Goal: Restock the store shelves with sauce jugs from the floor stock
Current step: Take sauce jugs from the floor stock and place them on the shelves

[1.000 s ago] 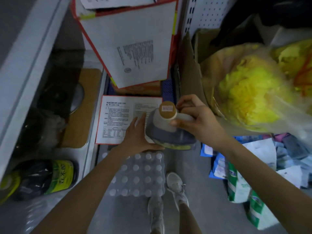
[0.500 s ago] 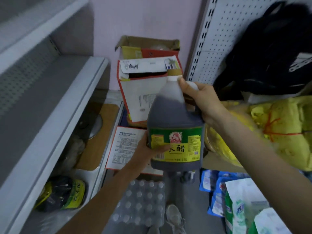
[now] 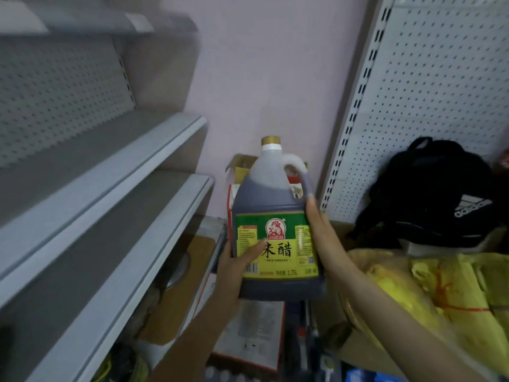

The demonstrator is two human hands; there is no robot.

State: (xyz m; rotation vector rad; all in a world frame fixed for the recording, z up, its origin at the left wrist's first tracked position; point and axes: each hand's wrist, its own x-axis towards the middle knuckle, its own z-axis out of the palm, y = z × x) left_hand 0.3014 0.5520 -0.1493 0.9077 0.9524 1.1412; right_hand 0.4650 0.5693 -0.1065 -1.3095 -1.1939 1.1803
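The left hand point(image 3: 234, 268) gripped the jug point(image 3: 275, 205) low on its left, thumb across the label point(image 3: 278, 249), fingers hidden behind. The right hand point(image 3: 325, 238) lay flat along the jug's right side, one finger straight up toward the handle, the rest hidden. The jug stood upright in the air, just right of the shelves point(image 3: 154, 205). It held dark liquid under a gold cap point(image 3: 270, 140). The green-and-yellow label read "米醋" and "1.75L"; the smaller print was blurred. Behind the jug, a box point(image 3: 242, 164) was mostly hidden. A black backpack point(image 3: 429, 194) bore a white striped logo.
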